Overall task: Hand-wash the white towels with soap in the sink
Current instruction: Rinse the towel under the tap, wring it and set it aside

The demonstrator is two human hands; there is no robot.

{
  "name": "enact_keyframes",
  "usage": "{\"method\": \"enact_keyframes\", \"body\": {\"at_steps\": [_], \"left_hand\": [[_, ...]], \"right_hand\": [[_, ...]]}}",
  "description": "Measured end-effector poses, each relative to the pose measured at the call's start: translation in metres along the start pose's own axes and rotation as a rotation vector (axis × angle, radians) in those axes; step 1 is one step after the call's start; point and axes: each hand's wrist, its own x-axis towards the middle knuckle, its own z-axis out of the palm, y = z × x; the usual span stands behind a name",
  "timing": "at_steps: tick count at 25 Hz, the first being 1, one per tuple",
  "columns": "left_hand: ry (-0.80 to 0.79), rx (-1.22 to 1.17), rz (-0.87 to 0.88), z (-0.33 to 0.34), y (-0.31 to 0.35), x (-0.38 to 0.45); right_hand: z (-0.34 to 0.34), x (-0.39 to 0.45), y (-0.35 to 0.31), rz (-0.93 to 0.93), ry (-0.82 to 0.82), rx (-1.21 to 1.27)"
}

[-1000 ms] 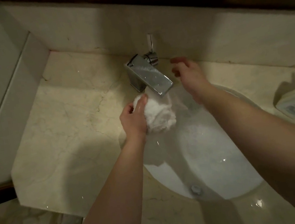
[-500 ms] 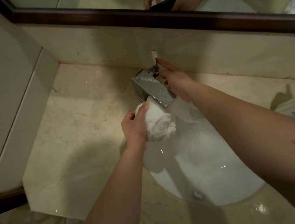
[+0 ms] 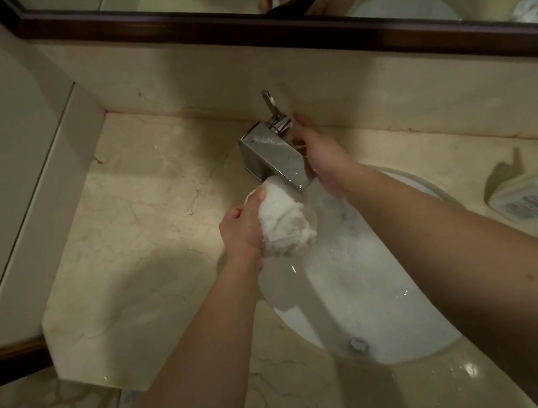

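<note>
Right hand (image 3: 318, 157) has slid down beside the faucet (image 3: 274, 154) since a moment ago — the lever (image 3: 270, 105) now stands free.
Left hand (image 3: 242, 231) grips the balled white towel (image 3: 286, 224) under the spout, at the sink's (image 3: 428, 337) 11 o'clock rim; right fingers are half hidden behind the faucet — curl unclear. A bottle (image 3: 536, 197) at 3 o'clock is cut off.

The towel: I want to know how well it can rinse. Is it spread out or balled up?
Balled up. The towel is a tight wad in the left hand, under the faucet spout.

Dim warm light, soft shadows, wide-angle distortion
</note>
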Motion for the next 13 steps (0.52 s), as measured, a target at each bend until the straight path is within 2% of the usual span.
{"method": "enact_keyframes", "body": {"at_steps": [3,7,9,13], "left_hand": [[-0.043,-0.037,-0.069,-0.006,-0.002,-0.009],[-0.095,0.023,-0.164,-0.014,-0.005,-0.032],[-0.113,0.076,-0.151,-0.013,-0.003,-0.046],[-0.206,0.234,-0.073,-0.004,0.007,-0.077]], "right_hand": [[-0.016,-0.017,0.017,0.059,0.063,0.016],[-0.032,-0.061,0.039,0.179,-0.028,-0.036],[-0.033,-0.089,0.044,0.216,-0.05,-0.053],[-0.037,-0.142,0.042,0.256,0.05,-0.062]]}}
